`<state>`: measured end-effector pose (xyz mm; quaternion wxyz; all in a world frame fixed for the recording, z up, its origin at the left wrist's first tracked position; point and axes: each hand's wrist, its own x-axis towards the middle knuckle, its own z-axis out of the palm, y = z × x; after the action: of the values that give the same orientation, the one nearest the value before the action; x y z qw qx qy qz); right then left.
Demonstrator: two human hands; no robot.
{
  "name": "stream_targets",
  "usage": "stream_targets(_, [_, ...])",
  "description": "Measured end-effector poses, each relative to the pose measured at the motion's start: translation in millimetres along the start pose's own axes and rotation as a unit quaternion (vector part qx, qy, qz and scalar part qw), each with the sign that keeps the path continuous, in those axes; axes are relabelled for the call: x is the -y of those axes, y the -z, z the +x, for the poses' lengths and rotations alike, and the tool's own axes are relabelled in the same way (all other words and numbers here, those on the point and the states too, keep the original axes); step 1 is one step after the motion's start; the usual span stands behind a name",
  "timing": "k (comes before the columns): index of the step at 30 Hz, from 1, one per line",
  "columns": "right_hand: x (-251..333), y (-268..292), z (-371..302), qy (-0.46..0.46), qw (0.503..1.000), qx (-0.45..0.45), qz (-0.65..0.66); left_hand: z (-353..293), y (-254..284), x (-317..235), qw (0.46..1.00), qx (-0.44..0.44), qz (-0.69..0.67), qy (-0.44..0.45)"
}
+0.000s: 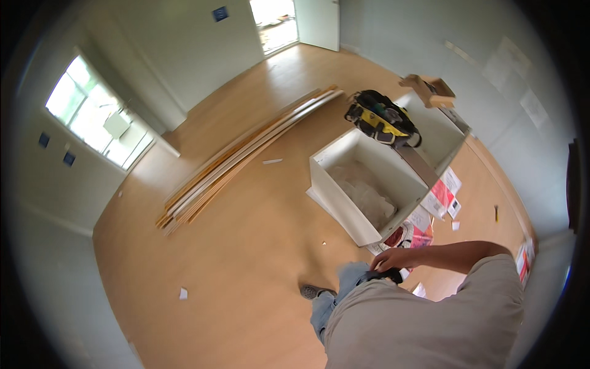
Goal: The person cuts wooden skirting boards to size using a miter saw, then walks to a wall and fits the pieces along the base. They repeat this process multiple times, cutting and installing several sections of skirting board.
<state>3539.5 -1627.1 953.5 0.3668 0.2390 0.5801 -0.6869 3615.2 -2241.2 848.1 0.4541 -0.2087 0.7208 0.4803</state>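
Note:
My right hand (393, 259) is at my waist, its fingers bent down onto a black pouch-like thing (388, 276) at the belt. Whether the fingers grip the pouch itself or something in it is hidden. My left hand is out of view. Just ahead of me lies a white open-topped cabinet box (332, 209), with crumpled clear plastic (362, 190) inside. A black and yellow tool bag (384, 120) rests across its far part. Beyond the bag, an open cardboard box (433, 92) sits on the cabinet's far end.
Long wood and white trim strips (246, 154) lie bundled on the floor to the left. Red and white packages (442, 195) lie beside the cabinet. A small yellow-handled tool (496, 213) is near the right wall. An open door (318, 24) stands at the back.

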Motion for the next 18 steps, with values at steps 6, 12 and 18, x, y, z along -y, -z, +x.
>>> stream_targets(6, [-39.7, -12.9, -49.0, -0.195, 0.97, -0.148, 0.001, 140.1, 47.0, -176.0, 0.991, -0.007, 0.129, -0.041])
stream_targets(12, [-206.3, -8.1, 30.6, -0.024, 0.932, -0.095, -0.35, 226.1, 58.6, -332.0, 0.98, 0.008, 0.169, -0.1])
stream_targets(18, [-113.8, -11.2, 96.0, -0.298, 0.938, 0.01, -0.178, 268.6, 47.9, -424.0, 0.975, 0.011, 0.205, -0.084])
